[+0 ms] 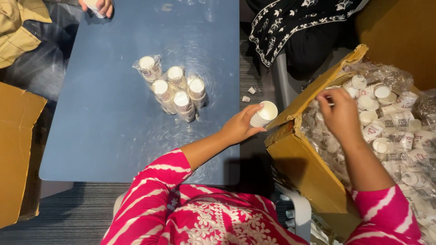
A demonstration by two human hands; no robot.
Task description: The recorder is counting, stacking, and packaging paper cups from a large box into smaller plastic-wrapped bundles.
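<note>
My left hand (238,127) grips a short stack of small white paper cups (264,114), held on its side just off the right edge of the blue table (104,113). My right hand (338,113) reaches into an open cardboard box (304,168) lined with clear plastic and full of loose white paper cups (386,113); its fingers pinch at the cups near the box's far side, and what they hold is hidden. Several plastic-wrapped stacks of cups (175,90) stand together in the middle of the table.
Another person's hand (97,7) holds a cup at the table's far left corner. A flattened cardboard piece (16,149) leans at the left. Two small cups (249,94) lie on the carpet between table and box. A black patterned cloth (299,22) lies beyond the box.
</note>
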